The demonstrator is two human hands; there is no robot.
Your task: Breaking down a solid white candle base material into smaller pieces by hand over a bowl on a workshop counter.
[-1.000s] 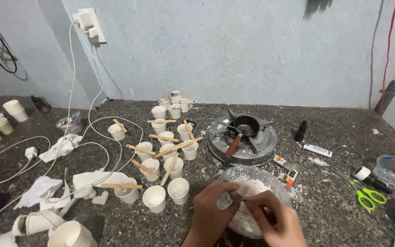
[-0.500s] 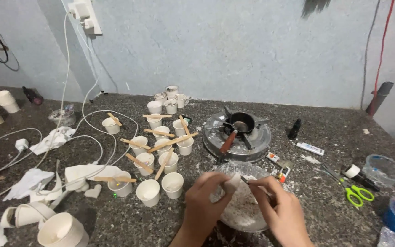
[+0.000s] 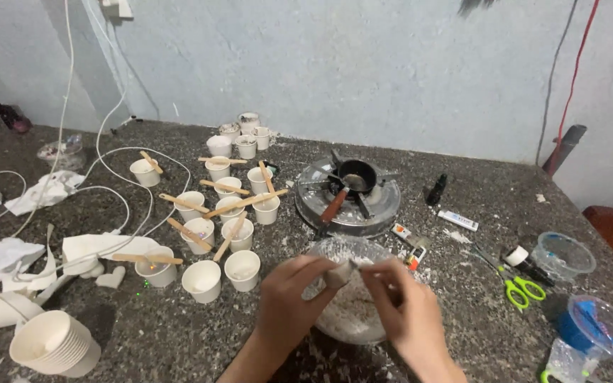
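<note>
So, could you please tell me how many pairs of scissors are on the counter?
1. The green-handled scissors lie on the counter right of the bowl, near a clear cup. A green bit at the bottom edge is cut off and might be another.

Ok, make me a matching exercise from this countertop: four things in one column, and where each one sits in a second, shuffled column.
Things:
1. small dark pan
2. green-handled scissors
3. stack of paper cups
4. glass bowl of white flakes

Places:
A. lying on its side at the near left edge
B. under the left hand and right hand
C. on the round metal burner
D. on the counter right of the hands

Pairs: 1-C, 2-D, 3-A, 4-B
</note>
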